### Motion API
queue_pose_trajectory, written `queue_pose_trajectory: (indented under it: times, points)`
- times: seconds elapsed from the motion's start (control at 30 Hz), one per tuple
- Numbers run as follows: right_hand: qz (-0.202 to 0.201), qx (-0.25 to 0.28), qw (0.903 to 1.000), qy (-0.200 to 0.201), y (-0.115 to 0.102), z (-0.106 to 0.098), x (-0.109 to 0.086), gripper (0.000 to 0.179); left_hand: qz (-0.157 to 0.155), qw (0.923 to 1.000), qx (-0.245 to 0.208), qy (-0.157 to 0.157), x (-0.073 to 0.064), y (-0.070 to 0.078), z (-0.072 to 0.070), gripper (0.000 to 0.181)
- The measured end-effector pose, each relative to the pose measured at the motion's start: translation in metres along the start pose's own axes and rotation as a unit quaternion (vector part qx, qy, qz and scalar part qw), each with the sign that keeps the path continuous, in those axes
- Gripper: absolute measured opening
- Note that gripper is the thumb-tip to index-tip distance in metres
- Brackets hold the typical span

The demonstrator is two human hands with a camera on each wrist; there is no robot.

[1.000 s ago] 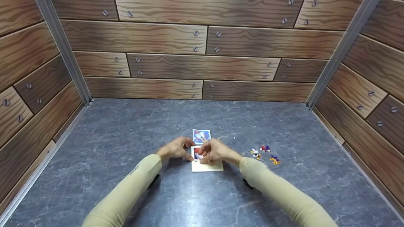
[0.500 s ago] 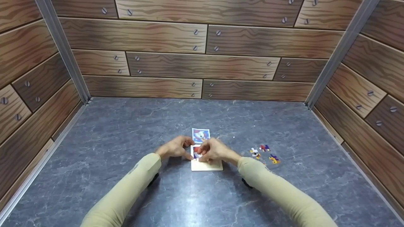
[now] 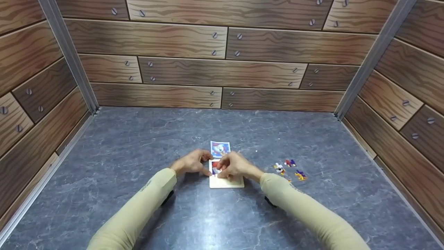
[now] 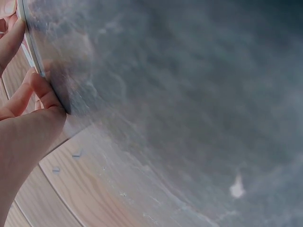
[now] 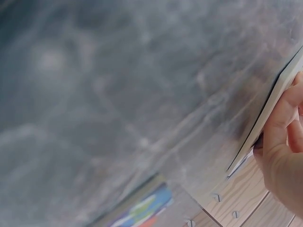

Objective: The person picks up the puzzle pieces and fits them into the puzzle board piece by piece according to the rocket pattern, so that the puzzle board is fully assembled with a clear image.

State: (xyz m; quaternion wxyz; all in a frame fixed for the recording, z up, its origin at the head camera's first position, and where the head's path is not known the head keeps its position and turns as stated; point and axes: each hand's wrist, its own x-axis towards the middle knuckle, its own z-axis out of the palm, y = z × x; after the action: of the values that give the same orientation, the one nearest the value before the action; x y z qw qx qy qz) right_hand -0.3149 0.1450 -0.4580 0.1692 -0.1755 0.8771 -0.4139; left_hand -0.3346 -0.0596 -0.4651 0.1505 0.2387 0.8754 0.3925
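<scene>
A small cream-coloured puzzle board (image 3: pixel 225 184) lies flat on the grey table, with red, white and purple puzzle pieces (image 3: pixel 215 164) in its upper left part. My left hand (image 3: pixel 194 162) grips the board's left side, its thumb low on the edge and its fingers near the upper corner. In the left wrist view, that hand's thumb and index finger meet at the thin board edge. Bent over the board's middle, my right hand (image 3: pixel 237 166) pinches a puzzle piece between thumb and fingers; the hand hides most of it. Just behind the board is a blue picture card (image 3: pixel 220 148).
Several loose puzzle pieces (image 3: pixel 279 168) lie to the right of the board, among them a purple and orange one (image 3: pixel 301 175) and a red and purple one (image 3: pixel 290 162). Wood-patterned walls (image 3: pixel 156 95) enclose the table at the back and both sides.
The head view has shifted very slightly. Both hands keep their places at the board, with only tiny movement of the right fingers.
</scene>
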Motion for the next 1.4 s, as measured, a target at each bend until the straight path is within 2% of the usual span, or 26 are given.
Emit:
queue_pose_trajectory:
  times: [0.3,0.53,0.7,0.87,1.07,1.4]
  points:
    - [-0.008,0.016,0.9998,-0.01,0.002,-0.002,0.001,0.024,0.001,1.0,-0.009,0.003,0.001,-0.002,0.0,0.05]
    - [-0.003,0.058,0.9968,-0.055,0.007,-0.014,0.0,0.028,-0.007,0.9999,-0.014,0.003,0.0,-0.001,0.001,0.051]
    - [-0.028,0.072,0.9928,-0.091,0.008,-0.026,-0.003,0.031,-0.013,0.9998,-0.016,0.006,0.0,0.0,0.0,0.051]
    - [-0.046,0.057,0.991,-0.112,0.012,-0.04,-0.007,0.033,-0.015,0.9998,-0.009,0.005,0.0,0.001,0.001,0.052]
    - [-0.037,0.054,0.9912,-0.115,0.02,-0.056,-0.011,0.034,-0.021,0.9998,0.001,0.006,0.0,0.001,0.001,0.051]
    - [-0.051,0.015,0.9924,-0.111,0.035,-0.092,-0.022,0.035,-0.049,0.9988,0.006,0.003,0.001,0.002,0.002,0.049]
